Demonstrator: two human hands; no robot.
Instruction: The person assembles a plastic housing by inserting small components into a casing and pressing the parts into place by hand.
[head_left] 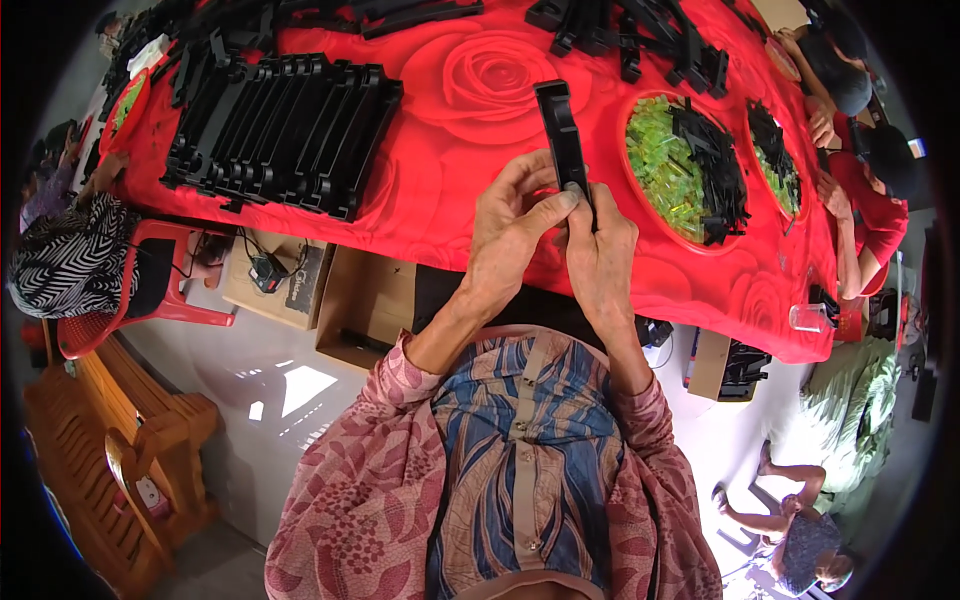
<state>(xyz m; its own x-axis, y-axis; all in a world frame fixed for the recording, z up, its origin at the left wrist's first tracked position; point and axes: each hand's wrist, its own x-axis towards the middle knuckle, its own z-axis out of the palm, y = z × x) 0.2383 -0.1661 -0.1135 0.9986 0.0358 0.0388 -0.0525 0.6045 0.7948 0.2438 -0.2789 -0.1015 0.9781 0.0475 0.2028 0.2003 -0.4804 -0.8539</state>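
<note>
Over the table's near edge, both hands hold one long black plastic part (562, 125), which points up and away from me. My left hand (508, 222) has its thumb and fingers closed at the part's lower end. Beside it, my right hand (602, 245) grips the same end with the thumb on top. The fingers cover the part's lower end. To the left lies a neat row of similar black parts (285, 130). On the right stands a red bowl (637, 180) holding yellow-green clear pieces (660, 165) and thin black strips (712, 170).
A red rose-patterned cloth (440, 190) covers the table. More black parts (640, 40) lie loose at the far side. A second bowl (775, 160) sits further right. People sit at the left and right. Open cardboard boxes (365, 300) and a red chair (165, 270) stand below.
</note>
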